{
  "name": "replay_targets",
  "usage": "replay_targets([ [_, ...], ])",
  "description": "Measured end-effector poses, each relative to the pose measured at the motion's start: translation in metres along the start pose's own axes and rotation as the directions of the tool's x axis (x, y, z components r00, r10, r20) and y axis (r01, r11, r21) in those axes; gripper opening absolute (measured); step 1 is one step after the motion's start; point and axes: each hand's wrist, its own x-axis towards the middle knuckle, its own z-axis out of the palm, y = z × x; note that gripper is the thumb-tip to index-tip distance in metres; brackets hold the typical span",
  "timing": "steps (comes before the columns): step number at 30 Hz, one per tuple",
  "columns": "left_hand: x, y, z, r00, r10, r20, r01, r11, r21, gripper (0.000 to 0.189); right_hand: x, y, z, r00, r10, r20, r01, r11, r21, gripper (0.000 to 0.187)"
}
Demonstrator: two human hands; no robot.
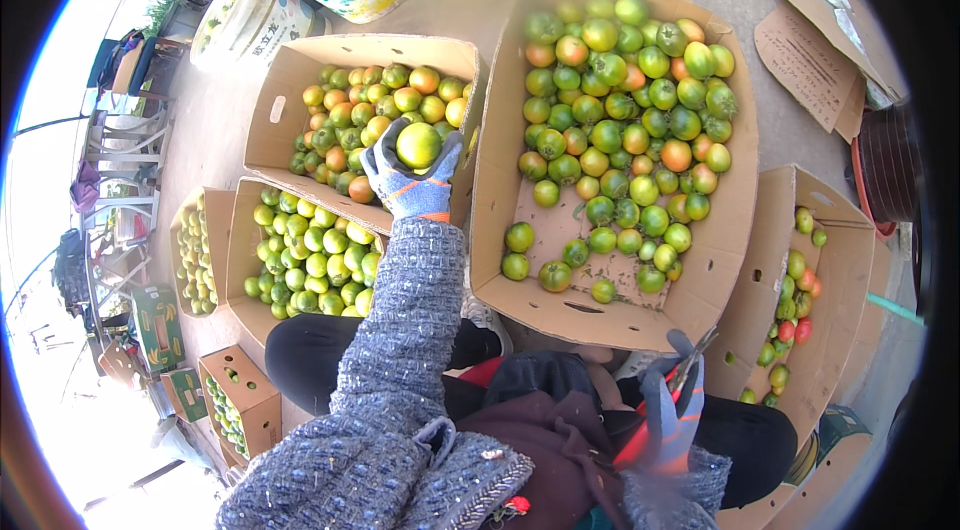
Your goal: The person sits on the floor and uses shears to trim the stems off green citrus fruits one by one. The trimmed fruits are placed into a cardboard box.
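My left hand [415, 181], in a blue-grey work glove, holds a yellow-green tomato [418, 146] above the right part of a cardboard box [271, 144] of green and orange tomatoes. In my right hand [667, 410], gloved too, is a pair of pruning shears with red handles [634, 446]; their metal tip points up and right. A large cardboard box [496, 230] lies in front of me, its far part covered with green and reddening tomatoes [611, 110]. Bare cardboard with bits of debris shows in its near left part.
Left of me stands a box [247, 309] of green tomatoes, with smaller boxes [225, 200] beyond it. White buckets [277, 20] stand at the upper left. On the right, a box [832, 290] holds some red and green tomatoes. Loose cardboard [806, 57] bears handwriting.
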Motion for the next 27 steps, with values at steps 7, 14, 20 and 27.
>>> replay_targets([
  [7,0.0,0.009,-0.016,0.995,0.066,0.069,-0.075,0.988,0.137,0.056,-0.004,-0.007,0.0,0.995,0.086,0.042,-0.085,0.996,-0.003,0.053],
  [14,0.037,0.094,-0.117,0.973,0.225,-0.046,-0.23,0.962,-0.144,0.051,-0.009,-0.016,0.012,0.999,0.051,0.018,-0.047,0.982,-0.185,0.053],
  [20,0.058,0.078,-0.259,0.881,0.223,-0.417,-0.35,0.9,-0.259,0.051,-0.016,-0.008,0.008,0.996,-0.005,0.085,0.023,0.976,-0.217,0.054],
  [27,0.007,-0.245,-0.294,0.523,-0.711,0.47,0.37,-0.307,-0.877,0.027,-0.017,0.002,-0.001,0.995,0.011,0.102,0.011,0.978,-0.21,0.049],
])
